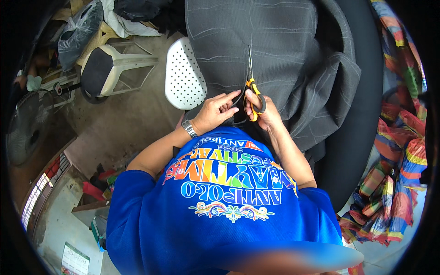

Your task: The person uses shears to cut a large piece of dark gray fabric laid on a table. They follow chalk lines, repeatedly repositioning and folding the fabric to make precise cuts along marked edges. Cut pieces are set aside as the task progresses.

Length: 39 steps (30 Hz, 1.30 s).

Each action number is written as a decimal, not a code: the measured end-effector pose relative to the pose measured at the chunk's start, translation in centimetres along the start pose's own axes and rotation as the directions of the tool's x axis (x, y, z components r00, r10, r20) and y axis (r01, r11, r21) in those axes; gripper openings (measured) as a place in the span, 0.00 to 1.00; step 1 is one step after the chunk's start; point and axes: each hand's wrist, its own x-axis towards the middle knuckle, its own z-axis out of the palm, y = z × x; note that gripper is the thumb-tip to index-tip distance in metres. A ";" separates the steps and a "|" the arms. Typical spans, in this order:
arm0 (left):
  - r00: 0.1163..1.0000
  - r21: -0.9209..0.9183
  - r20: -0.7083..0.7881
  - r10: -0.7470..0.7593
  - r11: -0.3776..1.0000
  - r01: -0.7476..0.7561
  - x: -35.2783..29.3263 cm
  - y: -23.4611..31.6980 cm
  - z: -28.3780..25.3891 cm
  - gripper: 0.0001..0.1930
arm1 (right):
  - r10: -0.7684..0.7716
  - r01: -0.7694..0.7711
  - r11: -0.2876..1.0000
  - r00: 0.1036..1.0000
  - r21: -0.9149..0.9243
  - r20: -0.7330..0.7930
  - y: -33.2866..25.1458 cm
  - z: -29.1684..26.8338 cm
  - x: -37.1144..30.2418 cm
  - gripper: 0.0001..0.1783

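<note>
Dark grey fabric (284, 55) with pale line markings spreads out in front of me, and its right part lies in loose folds. My right hand (266, 117) grips a pair of scissors (250, 83) by the yellow and black handles. The long blades point away from me and lie in a slit in the fabric. To the left of the scissors, my left hand (213, 112) pinches the cut edge of the fabric between thumb and fingers. A metal watch (189, 128) is on my left wrist.
A white perforated seat (185, 75) sticks out left of the fabric. Farther left stand a pale stool with a dark top (98, 73) and a fan (30, 123). A thick black rounded edge (362, 137) curves along the right, with colourful striped bundles (389, 183) beyond.
</note>
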 end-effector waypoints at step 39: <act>0.998 -0.006 0.042 -0.040 0.999 0.040 -2.2 1.4 -1.0 0.30 | 0.049 -0.049 0.999 0.997 -0.012 0.062 -7.1 -1.7 6.9 0.25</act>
